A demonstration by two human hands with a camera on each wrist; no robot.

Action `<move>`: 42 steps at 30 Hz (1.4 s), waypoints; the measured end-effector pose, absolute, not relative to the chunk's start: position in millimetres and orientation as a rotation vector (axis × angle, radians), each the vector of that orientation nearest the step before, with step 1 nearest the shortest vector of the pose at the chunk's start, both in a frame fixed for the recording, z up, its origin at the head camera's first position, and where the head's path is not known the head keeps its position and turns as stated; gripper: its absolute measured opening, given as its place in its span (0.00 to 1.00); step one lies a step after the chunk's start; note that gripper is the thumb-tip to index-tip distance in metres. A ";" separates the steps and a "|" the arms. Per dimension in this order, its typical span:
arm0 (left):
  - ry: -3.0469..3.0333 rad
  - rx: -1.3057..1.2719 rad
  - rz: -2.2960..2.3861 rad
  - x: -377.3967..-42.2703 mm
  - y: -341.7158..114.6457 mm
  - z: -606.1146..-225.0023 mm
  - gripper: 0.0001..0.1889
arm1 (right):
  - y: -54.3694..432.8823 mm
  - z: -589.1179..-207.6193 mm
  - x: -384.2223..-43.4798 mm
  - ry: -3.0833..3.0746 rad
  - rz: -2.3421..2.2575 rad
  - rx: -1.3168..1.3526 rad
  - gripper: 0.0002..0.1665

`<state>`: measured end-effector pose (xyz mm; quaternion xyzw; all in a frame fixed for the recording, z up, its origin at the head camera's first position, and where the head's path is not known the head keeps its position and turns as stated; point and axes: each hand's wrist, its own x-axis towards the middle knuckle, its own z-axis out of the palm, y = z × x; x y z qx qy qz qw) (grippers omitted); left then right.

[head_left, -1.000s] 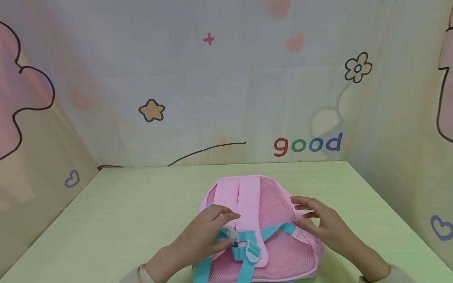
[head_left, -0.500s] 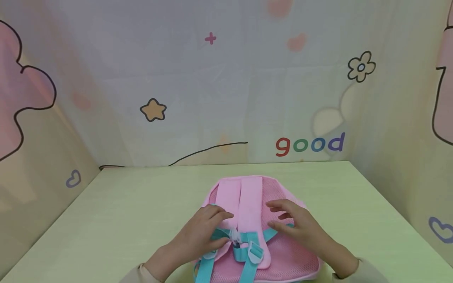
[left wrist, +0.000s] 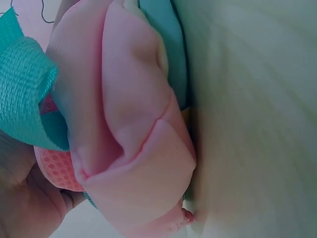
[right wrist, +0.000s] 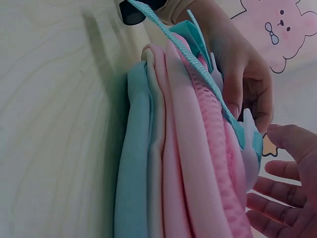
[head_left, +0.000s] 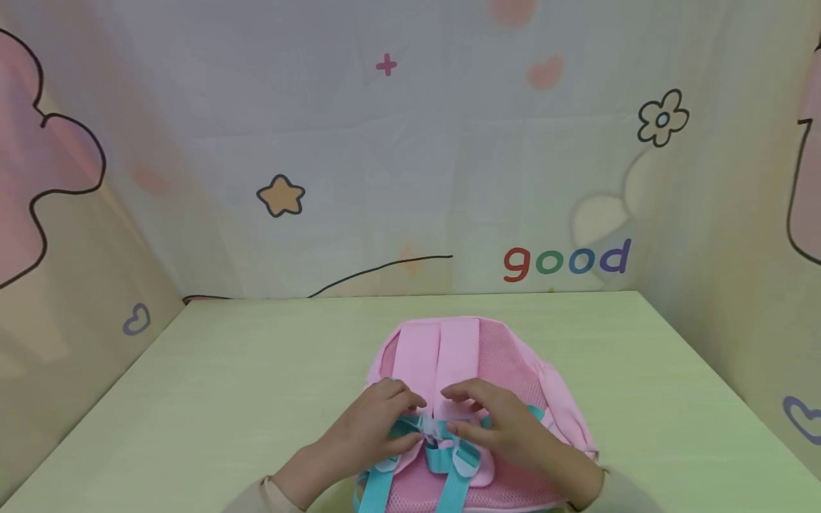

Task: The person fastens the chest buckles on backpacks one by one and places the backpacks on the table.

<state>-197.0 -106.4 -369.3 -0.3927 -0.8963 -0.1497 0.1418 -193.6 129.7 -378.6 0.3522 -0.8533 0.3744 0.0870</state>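
Observation:
A pink backpack lies with its shoulder straps facing up. Teal webbing crosses it, joined at the middle by a pale buckle. My left hand is over the left of the backpack, thumb and fingers spread apart on either side of the webbing beside the buckle. From the right, my right hand faces it, fingers loosely bent and fingertips just right of the buckle. In the right wrist view the right hand shows relaxed fingers beside a white strap adjuster.
The backpack rests on a pale green table. Behind it hangs a printed cloth backdrop, with similar cloth at both sides. Teal strap ends run toward the front edge of the view.
My right hand has moved left from the backpack's right side to the buckle area. The left hand stays by the buckle, shifted only slightly. The view has shifted a little.

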 end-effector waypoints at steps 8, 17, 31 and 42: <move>-2.581 -1.151 -0.430 -196.0 -104.4 -370.0 0.13 | 116.1 -384.1 -189.0 -2.582 1.060 1.035 0.19; -2.578 -1.134 -0.415 -196.0 -103.1 -371.9 0.12 | 102.5 -394.7 -183.4 -2.546 0.927 0.963 0.13; -2.593 -1.117 -0.432 -197.2 -102.7 -373.7 0.11 | 105.2 -395.2 -182.7 -2.542 0.865 0.911 0.12; -2.607 -1.080 -0.605 -196.6 -106.1 -370.1 0.12 | 113.4 -388.6 -183.3 -2.548 0.894 0.892 0.11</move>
